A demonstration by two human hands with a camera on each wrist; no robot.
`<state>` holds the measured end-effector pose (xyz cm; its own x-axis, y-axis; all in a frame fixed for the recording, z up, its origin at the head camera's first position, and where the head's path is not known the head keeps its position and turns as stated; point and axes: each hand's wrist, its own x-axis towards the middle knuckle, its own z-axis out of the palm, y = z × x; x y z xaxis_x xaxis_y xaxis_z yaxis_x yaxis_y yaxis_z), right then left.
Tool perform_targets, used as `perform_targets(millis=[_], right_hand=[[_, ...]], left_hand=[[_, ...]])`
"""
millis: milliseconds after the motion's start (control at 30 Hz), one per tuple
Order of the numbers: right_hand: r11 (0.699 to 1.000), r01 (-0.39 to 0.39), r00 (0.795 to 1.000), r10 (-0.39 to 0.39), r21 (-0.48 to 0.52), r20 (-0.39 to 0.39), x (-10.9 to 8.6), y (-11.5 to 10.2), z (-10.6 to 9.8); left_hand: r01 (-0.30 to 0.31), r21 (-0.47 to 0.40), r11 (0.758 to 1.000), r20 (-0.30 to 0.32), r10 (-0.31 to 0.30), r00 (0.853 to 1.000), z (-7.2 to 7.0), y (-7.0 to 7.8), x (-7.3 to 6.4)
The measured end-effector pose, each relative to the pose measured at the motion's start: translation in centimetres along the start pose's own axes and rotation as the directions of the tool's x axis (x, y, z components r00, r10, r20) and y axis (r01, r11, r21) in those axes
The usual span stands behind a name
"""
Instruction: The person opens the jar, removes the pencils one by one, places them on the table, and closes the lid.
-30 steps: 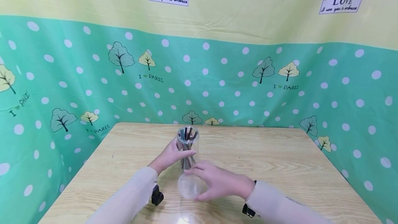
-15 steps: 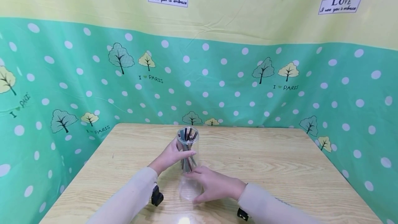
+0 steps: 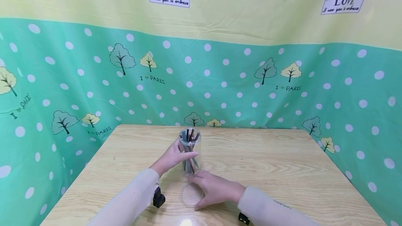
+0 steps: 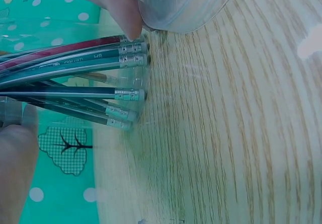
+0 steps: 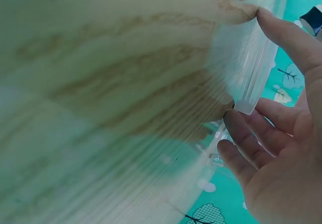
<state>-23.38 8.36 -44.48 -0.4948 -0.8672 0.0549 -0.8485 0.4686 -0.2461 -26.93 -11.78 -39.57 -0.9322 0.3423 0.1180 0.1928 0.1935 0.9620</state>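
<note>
In the head view a clear plastic jar (image 3: pixel 198 151) stands upright mid-table with several pencils (image 3: pixel 190 136) inside. My left hand (image 3: pixel 171 157) grips its side, thumb across the front. In the left wrist view the pencils (image 4: pixel 65 63) show silver ferrules and erasers at the jar's bottom end. Just in front of the jar, my right hand (image 3: pixel 217 188) pinches a round clear lid (image 3: pixel 189 195) by its rim, low over the table. The right wrist view shows the lid's rim (image 5: pixel 251 78) between thumb and fingers; whether the lid touches the table I cannot tell.
The wood-grain table (image 3: pixel 276 170) extends around both hands. Behind and beside it hangs a green and yellow curtain (image 3: pixel 220 65) with dots and printed trees. A black wrist camera (image 3: pixel 158 198) sits under the left sleeve.
My right hand has lowered slightly toward the table's front edge, carrying the lid with it. The left hand and the jar have stayed in place.
</note>
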Motion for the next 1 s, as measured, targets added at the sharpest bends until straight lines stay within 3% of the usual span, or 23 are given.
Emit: perform_targets(millis=[500, 833, 1000], right_hand=[[1.000, -0.006, 1.000, 0.006, -0.023, -0.015, -0.3, 0.0, -0.3], [0.997, -0.048, 0.998, 0.050, 0.059, -0.034, -0.7, -0.2, -2.1], [0.997, -0.058, 0.996, 0.061, 0.044, -0.065, -1.0, -0.7, -3.4]], left_hand=[[0.006, 0.003, 1.000, -0.005, -0.006, 1.000, 0.0, 0.0, 0.0], [0.013, 0.009, 1.000, -0.005, -0.013, 1.000, 0.0, 0.0, -0.1], [0.008, 0.000, 1.000, 0.010, -0.008, 1.000, 0.0, 0.0, -0.1]])
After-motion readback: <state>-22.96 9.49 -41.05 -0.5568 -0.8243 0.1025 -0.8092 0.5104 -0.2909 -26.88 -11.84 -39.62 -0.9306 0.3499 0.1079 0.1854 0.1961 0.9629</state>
